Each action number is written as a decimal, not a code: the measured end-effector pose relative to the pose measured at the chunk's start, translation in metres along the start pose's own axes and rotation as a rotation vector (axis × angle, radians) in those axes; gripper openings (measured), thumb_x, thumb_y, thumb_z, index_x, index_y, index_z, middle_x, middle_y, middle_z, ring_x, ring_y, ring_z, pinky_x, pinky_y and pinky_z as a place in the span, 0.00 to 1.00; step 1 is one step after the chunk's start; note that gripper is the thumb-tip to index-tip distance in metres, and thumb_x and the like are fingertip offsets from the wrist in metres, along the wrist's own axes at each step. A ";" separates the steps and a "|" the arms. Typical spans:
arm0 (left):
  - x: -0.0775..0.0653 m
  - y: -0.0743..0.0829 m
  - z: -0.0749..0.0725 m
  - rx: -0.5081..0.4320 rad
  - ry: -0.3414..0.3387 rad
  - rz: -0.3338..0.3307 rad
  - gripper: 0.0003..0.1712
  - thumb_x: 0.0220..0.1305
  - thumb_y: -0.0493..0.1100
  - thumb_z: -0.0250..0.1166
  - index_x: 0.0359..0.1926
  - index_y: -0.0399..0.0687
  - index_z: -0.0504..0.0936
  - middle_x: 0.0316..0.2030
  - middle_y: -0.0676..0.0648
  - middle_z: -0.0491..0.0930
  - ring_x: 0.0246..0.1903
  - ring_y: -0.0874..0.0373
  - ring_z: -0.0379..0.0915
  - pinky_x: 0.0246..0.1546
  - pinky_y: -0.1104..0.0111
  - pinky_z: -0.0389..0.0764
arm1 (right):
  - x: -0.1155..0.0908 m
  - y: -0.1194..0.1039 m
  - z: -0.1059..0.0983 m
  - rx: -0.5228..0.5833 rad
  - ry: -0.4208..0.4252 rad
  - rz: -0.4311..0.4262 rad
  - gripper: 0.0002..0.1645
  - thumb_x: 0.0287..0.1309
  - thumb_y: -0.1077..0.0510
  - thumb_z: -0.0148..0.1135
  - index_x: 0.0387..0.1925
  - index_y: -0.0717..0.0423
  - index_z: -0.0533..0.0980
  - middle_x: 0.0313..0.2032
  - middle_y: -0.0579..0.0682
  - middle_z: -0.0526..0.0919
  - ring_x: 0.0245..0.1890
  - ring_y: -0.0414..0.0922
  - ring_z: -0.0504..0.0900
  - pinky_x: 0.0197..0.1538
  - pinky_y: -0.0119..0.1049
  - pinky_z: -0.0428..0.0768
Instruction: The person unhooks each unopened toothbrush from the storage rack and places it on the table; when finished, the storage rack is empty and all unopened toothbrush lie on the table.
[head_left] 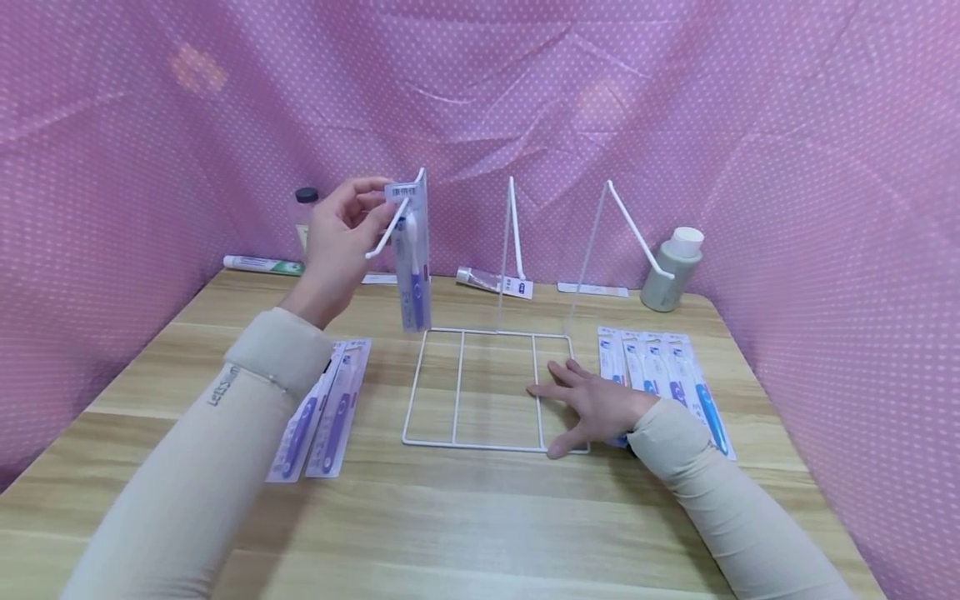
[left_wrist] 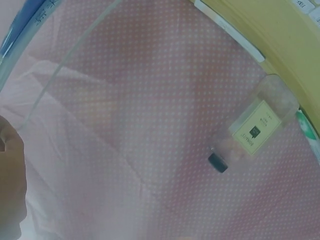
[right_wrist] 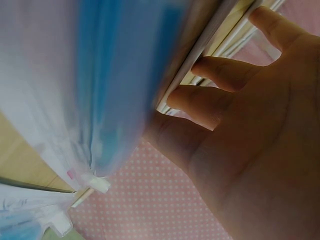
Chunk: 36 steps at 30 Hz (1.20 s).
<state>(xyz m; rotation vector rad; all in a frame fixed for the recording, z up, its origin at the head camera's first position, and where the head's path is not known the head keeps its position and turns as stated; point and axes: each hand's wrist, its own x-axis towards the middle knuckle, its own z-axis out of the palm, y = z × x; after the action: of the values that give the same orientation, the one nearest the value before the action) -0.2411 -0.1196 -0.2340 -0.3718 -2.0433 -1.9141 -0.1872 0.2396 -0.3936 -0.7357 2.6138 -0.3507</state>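
At the left hook of a white wire rack (head_left: 472, 447), my left hand (head_left: 343, 237) pinches the upper edge of a packaged toothbrush (head_left: 416, 287) with a purple handle. The package hangs upright, its top at the hook's wire. In the left wrist view only part of the left hand (left_wrist: 11, 180) shows, at the left edge. My right hand (head_left: 600, 407) rests with spread fingers at the right side of the rack's base. Large in the right wrist view are that hand's fingers (right_wrist: 200, 102) beside a blue packaged toothbrush (right_wrist: 100, 100).
Two packaged toothbrushes (head_left: 337, 412) lie left of the rack; several more (head_left: 701, 392) lie right. Along the back are a clear bottle with a black cap (left_wrist: 257, 127), a green-and-white tube (head_left: 262, 265), a toothpaste tube (head_left: 491, 282) and a grey-green bottle (head_left: 670, 275). Pink dotted cloth (head_left: 480, 83) surrounds the table.
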 end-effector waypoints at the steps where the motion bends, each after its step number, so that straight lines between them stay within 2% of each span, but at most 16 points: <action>1: -0.003 0.001 -0.001 -0.005 -0.003 0.003 0.14 0.76 0.38 0.66 0.58 0.52 0.84 0.44 0.53 0.84 0.43 0.61 0.81 0.43 0.75 0.85 | 0.000 0.000 0.000 0.004 -0.002 0.000 0.62 0.51 0.25 0.75 0.82 0.35 0.61 0.86 0.60 0.45 0.84 0.68 0.40 0.77 0.74 0.56; 6: -0.016 0.006 -0.006 -0.009 -0.025 0.008 0.14 0.75 0.35 0.65 0.57 0.52 0.84 0.41 0.53 0.84 0.39 0.62 0.80 0.38 0.75 0.85 | 0.001 -0.001 0.002 0.015 -0.007 0.005 0.62 0.50 0.25 0.75 0.82 0.34 0.61 0.86 0.59 0.45 0.84 0.67 0.40 0.76 0.76 0.55; 10: -0.029 0.013 -0.011 0.002 -0.062 0.004 0.14 0.76 0.36 0.65 0.57 0.53 0.83 0.41 0.52 0.83 0.40 0.60 0.80 0.38 0.73 0.86 | 0.001 -0.001 0.002 0.010 -0.005 0.007 0.62 0.50 0.24 0.75 0.82 0.34 0.61 0.86 0.59 0.45 0.84 0.67 0.40 0.76 0.76 0.55; 16: -0.047 0.025 -0.020 -0.026 -0.144 -0.010 0.14 0.76 0.37 0.65 0.58 0.53 0.82 0.42 0.51 0.82 0.41 0.59 0.81 0.39 0.70 0.87 | -0.001 0.000 0.002 0.000 0.006 -0.006 0.62 0.51 0.25 0.75 0.82 0.35 0.62 0.85 0.61 0.46 0.84 0.69 0.41 0.76 0.75 0.56; 21: -0.059 0.029 -0.029 0.000 -0.214 -0.022 0.15 0.77 0.41 0.65 0.61 0.56 0.81 0.44 0.51 0.83 0.39 0.59 0.83 0.35 0.67 0.87 | -0.002 0.001 0.003 -0.001 0.008 -0.009 0.61 0.51 0.25 0.76 0.82 0.36 0.62 0.85 0.62 0.46 0.84 0.69 0.41 0.76 0.75 0.56; 26: -0.072 0.033 -0.037 -0.002 -0.232 -0.036 0.15 0.78 0.41 0.65 0.62 0.56 0.80 0.45 0.50 0.83 0.40 0.58 0.83 0.33 0.67 0.86 | -0.001 0.000 0.002 -0.006 0.006 -0.010 0.62 0.51 0.25 0.75 0.82 0.35 0.61 0.85 0.61 0.46 0.84 0.69 0.41 0.76 0.75 0.57; 32: -0.079 0.043 -0.042 -0.056 -0.260 -0.047 0.14 0.77 0.38 0.65 0.59 0.54 0.82 0.43 0.48 0.83 0.38 0.58 0.82 0.32 0.66 0.86 | -0.001 0.000 0.001 -0.013 0.006 -0.011 0.62 0.51 0.25 0.75 0.82 0.36 0.62 0.85 0.62 0.46 0.84 0.69 0.41 0.76 0.75 0.57; 36: -0.081 0.048 -0.045 -0.088 -0.279 -0.028 0.14 0.76 0.37 0.65 0.58 0.53 0.82 0.41 0.49 0.83 0.37 0.58 0.82 0.31 0.66 0.86 | 0.000 0.000 0.000 -0.015 0.006 -0.009 0.62 0.51 0.24 0.75 0.82 0.35 0.62 0.85 0.61 0.46 0.84 0.69 0.41 0.76 0.75 0.57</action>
<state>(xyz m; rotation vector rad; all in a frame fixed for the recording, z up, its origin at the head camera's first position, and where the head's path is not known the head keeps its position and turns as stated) -0.1461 -0.1590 -0.2201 -0.6689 -2.1454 -2.0736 -0.1868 0.2397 -0.3938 -0.7533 2.6224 -0.3368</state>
